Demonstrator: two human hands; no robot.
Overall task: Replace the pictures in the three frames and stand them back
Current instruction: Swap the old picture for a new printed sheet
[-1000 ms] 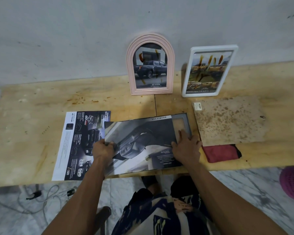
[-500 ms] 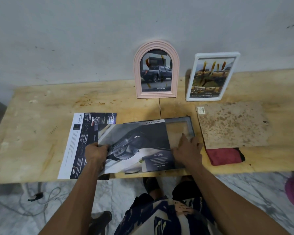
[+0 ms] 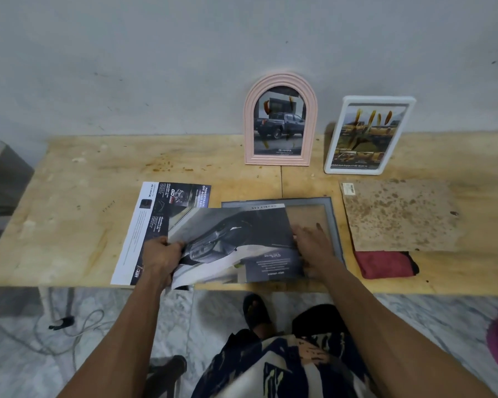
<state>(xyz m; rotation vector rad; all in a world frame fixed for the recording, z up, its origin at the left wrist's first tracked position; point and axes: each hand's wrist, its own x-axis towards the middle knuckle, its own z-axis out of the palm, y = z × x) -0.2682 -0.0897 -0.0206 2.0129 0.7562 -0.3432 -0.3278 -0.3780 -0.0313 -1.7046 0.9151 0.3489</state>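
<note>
1. Two frames stand upright at the back of your table [image 3: 69,214], against a grey wall [image 3: 156,67]: a pink arched frame [image 3: 281,119] holding a truck picture, and just to its right a white rectangular frame [image 3: 368,135], tilted slightly, holding a yellowish picture.
2. One third frame, the grey frame [image 3: 332,214], lies flat near the front edge of the table, its bare panel showing at the right end.
3. Your left hand [image 3: 160,255] grips the left edge of a dark car picture [image 3: 242,239], fingers curled round the paper, which lies over most of the grey frame and overhangs its left side.
4. Your right hand [image 3: 314,242] rests with fingers spread flat on the frame panel at the picture's right edge; it presses rather than pinches.
5. Under the picture's left part lies a printed brochure sheet [image 3: 156,214], flat on the table.
6. Right of the grey frame lies a stained brown backing board [image 3: 397,216], its near edge over a folded red cloth [image 3: 383,264].
7. The table is pale plywood, scuffed and spotted, with a seam running front to back between the two standing frames.
8. Below, a marbled floor [image 3: 414,311] shows, with a cable [image 3: 69,326] at the left.
</note>
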